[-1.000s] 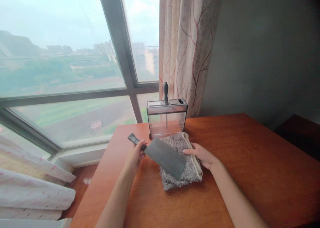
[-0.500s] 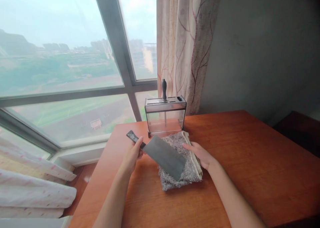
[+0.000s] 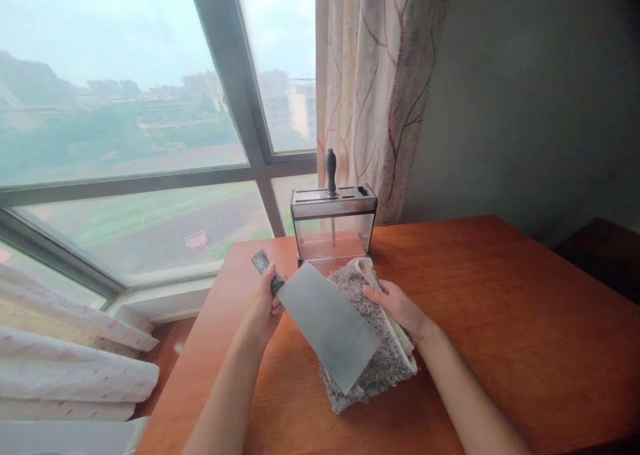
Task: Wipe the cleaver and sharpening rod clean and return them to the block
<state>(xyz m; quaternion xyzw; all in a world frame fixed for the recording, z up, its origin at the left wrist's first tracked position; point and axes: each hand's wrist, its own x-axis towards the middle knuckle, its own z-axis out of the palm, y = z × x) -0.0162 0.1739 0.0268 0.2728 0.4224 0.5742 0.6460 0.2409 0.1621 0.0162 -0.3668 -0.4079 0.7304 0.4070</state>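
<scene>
On the table (image 3: pixel 525 308), just nearer than the clear holder (image 3: pixel 310 210) with a dark grip (image 3: pixel 331 172) poking out of its top, sat a folded fuzzy cloth (image 3: pixel 353 282), and the cleaver (image 3: pixel 330 328) was out over it, its flat angled across most of the pile. Couldn't tell if the steel was actually pressing down or just skimming it.

For working a cleaver against a cloth like that, imo the trick was a firm hold on the handle (image 3: pixel 261 262), the flat square to the fabric, and plenty of folds between skin and steel. I couldn't make out which long side was sharp, so treating both as sharp seemed the smart call.

As for hands: the left (image 3: pixel 263 305) was curled closed around the handle, right up near the blade, thumb along the top, with the butt sticking out past it. The right (image 3: pixel 400 308) was about half open, pinching the cloth's far-right edge, thumb on top and the other fingers mostly hidden at the side. That thumb was near the cleaver but not touching it.
</scene>
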